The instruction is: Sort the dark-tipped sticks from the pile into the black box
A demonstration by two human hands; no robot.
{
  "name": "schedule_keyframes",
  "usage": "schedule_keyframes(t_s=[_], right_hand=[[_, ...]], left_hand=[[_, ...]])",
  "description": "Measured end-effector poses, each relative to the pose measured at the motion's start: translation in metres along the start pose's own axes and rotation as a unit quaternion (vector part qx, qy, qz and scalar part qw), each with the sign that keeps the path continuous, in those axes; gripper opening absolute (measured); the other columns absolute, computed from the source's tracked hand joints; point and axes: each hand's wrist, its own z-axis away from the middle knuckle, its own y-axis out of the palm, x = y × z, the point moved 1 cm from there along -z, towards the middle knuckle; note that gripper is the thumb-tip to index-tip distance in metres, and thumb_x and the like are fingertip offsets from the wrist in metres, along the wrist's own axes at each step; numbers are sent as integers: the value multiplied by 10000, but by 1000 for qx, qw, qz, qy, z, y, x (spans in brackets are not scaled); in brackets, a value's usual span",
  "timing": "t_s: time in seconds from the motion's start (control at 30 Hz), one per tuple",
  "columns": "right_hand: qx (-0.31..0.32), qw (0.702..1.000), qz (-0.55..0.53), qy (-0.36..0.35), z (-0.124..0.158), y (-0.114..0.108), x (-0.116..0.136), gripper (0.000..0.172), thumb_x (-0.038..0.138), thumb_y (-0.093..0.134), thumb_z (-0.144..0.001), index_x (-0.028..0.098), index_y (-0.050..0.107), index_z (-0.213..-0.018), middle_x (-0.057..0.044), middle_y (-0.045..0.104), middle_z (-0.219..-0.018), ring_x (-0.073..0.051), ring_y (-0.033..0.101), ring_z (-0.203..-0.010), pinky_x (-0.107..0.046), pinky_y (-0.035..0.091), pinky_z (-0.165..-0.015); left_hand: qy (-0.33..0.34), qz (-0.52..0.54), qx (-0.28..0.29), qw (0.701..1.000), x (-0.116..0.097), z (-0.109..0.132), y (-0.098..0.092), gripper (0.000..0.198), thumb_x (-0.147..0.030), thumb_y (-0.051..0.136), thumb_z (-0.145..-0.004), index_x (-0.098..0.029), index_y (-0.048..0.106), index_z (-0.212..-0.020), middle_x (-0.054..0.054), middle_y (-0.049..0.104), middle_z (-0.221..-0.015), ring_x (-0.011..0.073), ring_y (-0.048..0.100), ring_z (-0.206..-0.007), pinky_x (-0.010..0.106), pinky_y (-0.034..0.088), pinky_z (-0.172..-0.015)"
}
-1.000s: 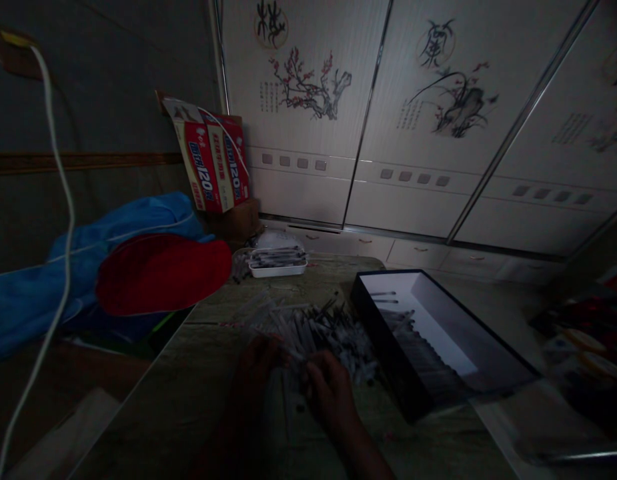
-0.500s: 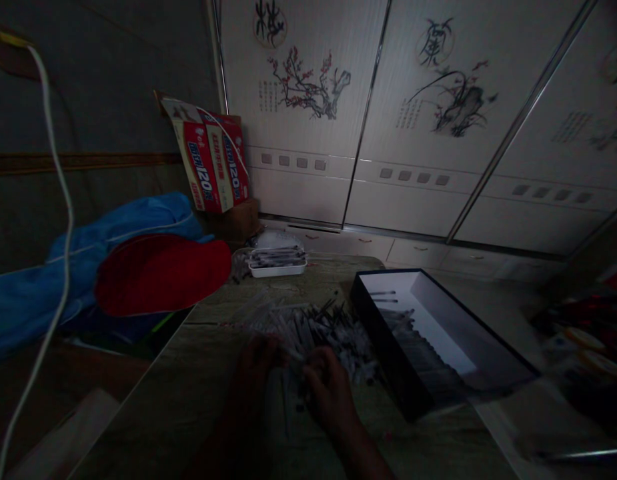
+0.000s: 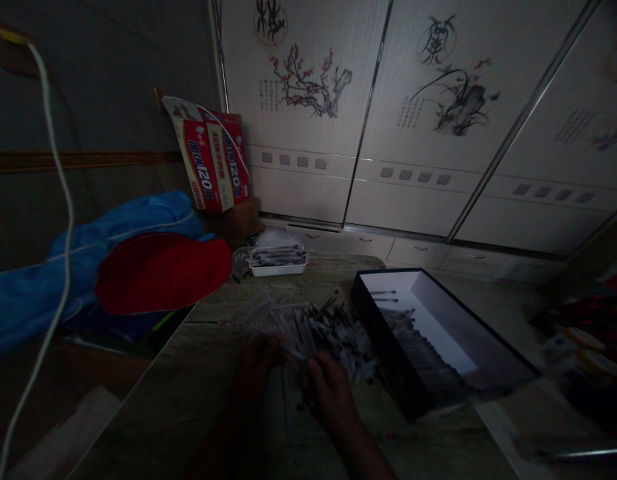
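Both hands work low over the table, in dim light. My left hand (image 3: 259, 353) is closed on one end of a slim, pale pen (image 3: 293, 351). My right hand (image 3: 328, 387) pinches the pen's other end. Just beyond my fingers lies a loose heap of clear pen parts (image 3: 308, 327), mixed with black caps or tips. To the right, an open dark box (image 3: 393, 353) with a white inside holds a row of similar pens (image 3: 428, 360). Fine detail of the held pen is lost in shadow.
At the table's (image 3: 188, 393) far end stands a white tray (image 3: 278, 271) of pens beside a clear bag (image 3: 278, 238). Left of the table are a red cushion-like cloth (image 3: 163, 273), blue fabric (image 3: 138, 217), a white cable (image 3: 63, 200) and a red carton (image 3: 213, 160).
My right hand has shifted slightly and its fingers sit closer around the pen's end. My left hand stays almost in place. The box and heap look unchanged.
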Motion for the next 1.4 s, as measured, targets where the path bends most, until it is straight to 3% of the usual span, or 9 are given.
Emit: schedule_keyframes(t_s=[0.1, 0.2, 0.27, 0.43, 0.7, 0.87, 1.07, 1.23, 1.4], right_hand=[[22, 1000, 9, 2, 0, 1, -3, 426, 470, 395, -941, 185, 535, -655, 31, 499, -523, -96, 487, -444, -176, 351, -418], [7, 1000, -12, -3, -1, 2, -3, 274, 449, 512, -894, 183, 561, -849, 36, 547, -605, -97, 520, -468, -175, 378, -433], [9, 1000, -24, -2, -1, 2, -2, 273, 449, 539, -879, 180, 562, -918, 35, 564, -634, -92, 523, -458, -173, 381, -428], [37, 999, -36, 11, -1, 3, 3, 428, 501, 384, -940, 179, 534, -701, 64, 463, -461, -83, 475, -363, -164, 346, -389], [12, 999, -48, 19, -1, 3, 5, 361, 534, 530, -854, 175, 560, -864, 38, 575, -545, -105, 541, -417, -172, 390, -397], [25, 998, -46, 24, -1, 4, 2, 448, 528, 402, -926, 168, 570, -719, 40, 524, -462, -91, 497, -367, -171, 357, -392], [6, 998, -56, 16, -1, 3, 4, 380, 538, 528, -863, 164, 570, -919, 14, 620, -615, -114, 569, -455, -185, 399, -431], [19, 998, -50, 36, -2, 3, 6, 531, 589, 361, -916, 175, 550, -643, 58, 446, -397, -96, 464, -345, -178, 343, -384], [4, 998, -57, 16, -3, 2, 4, 325, 479, 511, -885, 170, 569, -802, 16, 603, -579, -102, 535, -438, -178, 374, -427]], left_hand=[[0, -3, -4, 1000, -3, 0, 1, 352, -512, 611, -744, -168, 640, -812, 1, 679, -603, 177, 650, -591, 286, 503, -621], [-2, -8, -10, 1000, -7, 2, 2, 343, -508, 618, -732, -172, 644, -796, 2, 683, -607, 176, 649, -592, 287, 508, -627], [-8, -9, -12, 1000, -10, 3, 2, 332, -499, 622, -727, -173, 644, -789, 2, 686, -614, 176, 650, -599, 288, 511, -634], [-8, -9, -6, 1000, -11, 3, 4, 333, -492, 611, -731, -168, 636, -801, 0, 678, -601, 186, 650, -600, 298, 513, -632], [-5, -24, -17, 1000, -11, 4, 3, 329, -490, 612, -735, -169, 642, -798, 8, 692, -619, 191, 652, -607, 303, 518, -629], [-1, -1, -10, 1000, -5, 1, 2, 340, -500, 627, -727, -166, 646, -789, 5, 688, -606, 180, 653, -585, 291, 520, -618], [-1, 5, -8, 1000, -1, 0, 3, 355, -515, 637, -720, -167, 644, -790, -3, 681, -598, 173, 658, -589, 287, 524, -627], [-7, -2, -5, 1000, -3, 1, 3, 337, -499, 620, -736, -169, 641, -804, 8, 696, -630, 178, 663, -591, 302, 537, -631], [2, -16, -14, 1000, -4, 2, 3, 360, -518, 616, -730, -168, 651, -807, 26, 710, -669, 195, 679, -628, 318, 545, -648]])
